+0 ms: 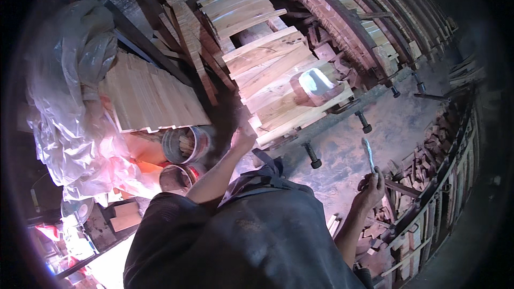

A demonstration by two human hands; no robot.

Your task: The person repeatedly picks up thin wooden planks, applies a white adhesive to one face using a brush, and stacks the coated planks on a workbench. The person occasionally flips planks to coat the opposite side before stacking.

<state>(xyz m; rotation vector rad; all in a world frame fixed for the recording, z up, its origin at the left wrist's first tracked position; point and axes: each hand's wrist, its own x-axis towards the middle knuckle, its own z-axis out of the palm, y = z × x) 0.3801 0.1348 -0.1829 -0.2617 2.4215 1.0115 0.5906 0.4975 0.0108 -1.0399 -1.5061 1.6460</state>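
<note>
My right hand [372, 186] is closed around the lower end of a slim, pale blue-white stick-like tool [369, 155], which points up and away from me over the floor. My left hand [243, 138] is at the near left corner of a row of pale wooden boards [284, 69]. Its fingers are blurred against the board ends, so their grip is unclear. On the boards, toward the right, sits a small brownish tub [316, 86] with a bright white inside.
Large bolts [311, 156] stick out along the bench's near edge. Curved clamp beams [332, 16] stand beyond. Buckets [184, 144], a board stack [152, 93] and plastic sheeting [69, 96] lie left. A long bin of wood offcuts [423, 166] is at right.
</note>
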